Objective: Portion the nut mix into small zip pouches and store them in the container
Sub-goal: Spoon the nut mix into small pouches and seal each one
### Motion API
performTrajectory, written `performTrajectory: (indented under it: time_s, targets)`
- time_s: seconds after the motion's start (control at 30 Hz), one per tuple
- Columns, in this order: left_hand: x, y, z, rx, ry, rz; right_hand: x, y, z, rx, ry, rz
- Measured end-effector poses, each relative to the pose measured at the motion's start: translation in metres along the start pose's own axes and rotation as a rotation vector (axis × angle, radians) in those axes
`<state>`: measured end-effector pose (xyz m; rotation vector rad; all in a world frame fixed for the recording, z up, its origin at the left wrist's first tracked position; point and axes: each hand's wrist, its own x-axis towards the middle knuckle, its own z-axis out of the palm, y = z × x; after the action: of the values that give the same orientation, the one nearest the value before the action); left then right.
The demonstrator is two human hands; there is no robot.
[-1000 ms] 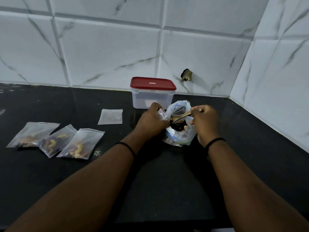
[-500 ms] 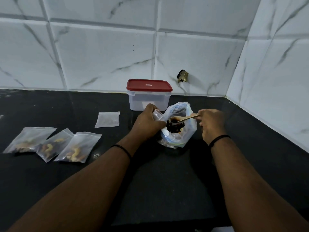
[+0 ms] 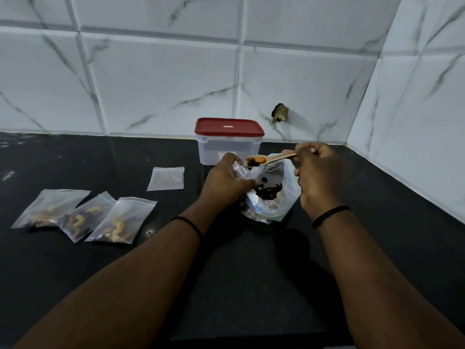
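My right hand [image 3: 318, 172] grips a wooden spoon [image 3: 271, 158] by its handle. Nuts and dark fruit fill its bowl, which hovers just above the mouth of a small clear zip pouch [image 3: 239, 170]. My left hand [image 3: 225, 181] pinches that pouch upright. Behind and below both hands sits the large clear bag of nut mix [image 3: 274, 197] on the black counter. Three filled pouches [image 3: 83, 217] lie in a row at the left. One empty pouch [image 3: 166, 178] lies flat further back. The plastic container [image 3: 227, 141] with a red lid stands against the wall, lid on.
The black counter [image 3: 251, 273] runs from the white tiled back wall to a tiled side wall on the right. A small brass fitting [image 3: 279, 112] sticks out of the back wall above the container.
My right hand lifted the loaded spoon out of the nut mix bag and brought it left, to the mouth of the pouch in my left hand.
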<state>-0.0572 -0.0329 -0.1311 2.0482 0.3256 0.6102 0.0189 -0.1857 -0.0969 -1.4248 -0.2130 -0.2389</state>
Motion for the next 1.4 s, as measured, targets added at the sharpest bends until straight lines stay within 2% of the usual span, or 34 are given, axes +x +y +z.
performTrajectory:
  time_s: [0.1, 0.2, 0.27, 0.43, 0.5, 0.57, 0.7, 0.87, 1.03, 1.4]
  targets:
    - [0.0, 0.0, 0.0, -0.02, 0.001, 0.011, -0.01, -0.004, 0.004, -0.074, -0.099, -0.196]
    - [0.0, 0.0, 0.001, -0.055, 0.036, 0.033, -0.017, -0.007, 0.004, -0.132, -0.345, -0.486]
    - [0.001, 0.0, 0.001, -0.081, 0.062, 0.045, -0.022, -0.009, 0.004, -0.145, -0.442, -0.601]
    - [0.003, -0.004, 0.002, -0.123, 0.109, 0.047, -0.023, -0.012, 0.001, -0.055, -0.431, -0.668]
    - [0.003, -0.003, 0.002, -0.125, 0.109, 0.039, -0.023, -0.013, 0.0, 0.002, -0.371, -0.655]
    - [0.002, -0.002, 0.001, -0.124, 0.106, 0.025, -0.021, -0.013, -0.004, -0.019, -0.237, -0.618]
    - [0.002, 0.0, -0.001, -0.058, 0.067, -0.031, -0.004, 0.001, -0.014, -0.318, 0.056, -0.47]
    - [0.002, -0.002, 0.0, 0.006, 0.013, -0.066, 0.013, 0.027, -0.016, -0.509, 0.011, -0.278]
    - [0.002, -0.002, -0.001, 0.051, -0.017, -0.091, 0.013, 0.032, -0.007, -0.587, -0.062, -0.23]
    - [0.003, -0.003, 0.001, 0.043, 0.028, -0.067, 0.019, 0.03, -0.009, -0.527, -0.07, -0.012]
